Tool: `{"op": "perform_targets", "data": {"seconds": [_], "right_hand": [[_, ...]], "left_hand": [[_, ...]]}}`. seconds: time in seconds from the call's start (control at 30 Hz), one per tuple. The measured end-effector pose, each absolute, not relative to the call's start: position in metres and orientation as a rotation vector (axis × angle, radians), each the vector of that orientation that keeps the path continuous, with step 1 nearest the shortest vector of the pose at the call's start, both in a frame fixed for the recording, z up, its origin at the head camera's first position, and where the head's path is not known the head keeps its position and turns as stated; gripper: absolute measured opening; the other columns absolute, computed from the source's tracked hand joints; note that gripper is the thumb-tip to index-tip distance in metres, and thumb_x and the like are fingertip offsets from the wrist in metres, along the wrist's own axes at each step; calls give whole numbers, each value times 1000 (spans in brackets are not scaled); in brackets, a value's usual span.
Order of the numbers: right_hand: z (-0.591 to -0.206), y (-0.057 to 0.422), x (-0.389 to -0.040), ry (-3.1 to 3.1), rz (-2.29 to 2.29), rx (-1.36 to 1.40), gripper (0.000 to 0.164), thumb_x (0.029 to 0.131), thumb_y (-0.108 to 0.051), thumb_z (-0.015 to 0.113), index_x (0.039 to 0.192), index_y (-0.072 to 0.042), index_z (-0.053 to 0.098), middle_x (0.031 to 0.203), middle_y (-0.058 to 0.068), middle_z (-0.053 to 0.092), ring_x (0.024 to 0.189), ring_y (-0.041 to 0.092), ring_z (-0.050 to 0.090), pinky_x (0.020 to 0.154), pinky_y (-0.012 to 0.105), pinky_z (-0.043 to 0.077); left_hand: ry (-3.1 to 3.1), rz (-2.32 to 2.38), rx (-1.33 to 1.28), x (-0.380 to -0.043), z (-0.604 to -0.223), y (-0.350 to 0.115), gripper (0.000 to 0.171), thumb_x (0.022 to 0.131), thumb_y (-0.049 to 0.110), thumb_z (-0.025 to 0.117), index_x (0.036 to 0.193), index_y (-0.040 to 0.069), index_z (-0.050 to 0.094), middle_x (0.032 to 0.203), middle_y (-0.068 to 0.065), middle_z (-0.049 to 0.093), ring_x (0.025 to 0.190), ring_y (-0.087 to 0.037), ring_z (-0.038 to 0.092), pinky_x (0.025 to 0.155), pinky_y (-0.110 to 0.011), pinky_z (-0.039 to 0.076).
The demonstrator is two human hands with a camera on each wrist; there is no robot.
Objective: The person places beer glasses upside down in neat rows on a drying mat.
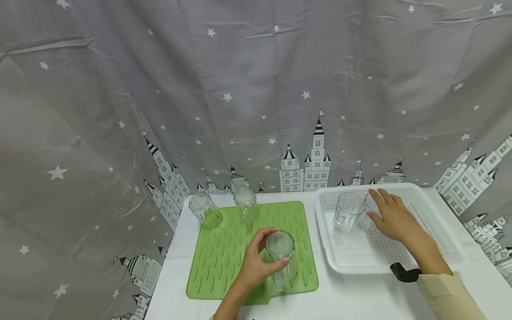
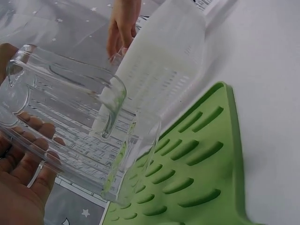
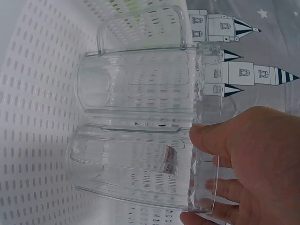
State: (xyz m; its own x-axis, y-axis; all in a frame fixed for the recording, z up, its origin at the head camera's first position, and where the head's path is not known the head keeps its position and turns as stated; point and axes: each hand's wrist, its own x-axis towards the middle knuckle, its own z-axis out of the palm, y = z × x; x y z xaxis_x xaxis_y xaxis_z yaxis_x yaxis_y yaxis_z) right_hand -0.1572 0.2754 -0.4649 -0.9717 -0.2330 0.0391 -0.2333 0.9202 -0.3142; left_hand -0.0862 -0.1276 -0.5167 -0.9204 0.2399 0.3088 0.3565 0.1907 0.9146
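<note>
My left hand [image 1: 258, 262] grips a clear glass mug [image 1: 281, 249] over the front right of a green drying mat [image 1: 228, 266]. The mug is upside down, its handle toward me. In the left wrist view the mug [image 2: 70, 108] has its mouth close to the mat [image 2: 187, 159]; whether they touch, I cannot tell. My right hand [image 1: 394, 215] holds the base end of another upturned glass mug [image 3: 136, 164] in a white basket [image 1: 340, 264], with thumb and fingers on either side. Beside it stands a second mug [image 1: 349, 209], also upside down in the basket.
Two more upturned glass mugs stand at the mat's back left, one at the corner [image 1: 206, 211] and one to its right [image 1: 246, 204]. A grey curtain [image 1: 248, 89] with stars and castles hangs behind the white table [image 1: 170, 275]. A black strap piece [image 1: 405, 272] sits at my right wrist.
</note>
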Motion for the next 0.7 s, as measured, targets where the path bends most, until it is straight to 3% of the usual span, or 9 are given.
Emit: {"op": "perform_targets", "data": {"seconds": [0.23,0.53,0.7], "right_hand": [[-467,273,-157,-3091,489,339,67,103,-32,48,156,-2,20,157,34,20,140,57,21,109,74,26],[-469,271,-158,-3109,471,289,67,102,-31,49,155,-2,21,157,34,19,140,57,21,110,74,26],[-469,271,-158,-3093,467,299,66,101,-29,50,154,-2,22,156,35,20,139,57,22,109,75,27]], "left_hand": [[-2337,-1864,-572,-108,-520,-123,69,77,18,84,136,22,50,133,-3,57,120,-16,60,103,-34,51],[-2329,-1898,-441,-138,-526,-111,71,76,23,86,137,29,50,136,4,57,127,-16,55,112,-40,46],[-2305,-1903,-434,-154,-527,-103,72,76,18,86,138,25,51,137,1,57,124,-18,55,109,-39,48]]}}
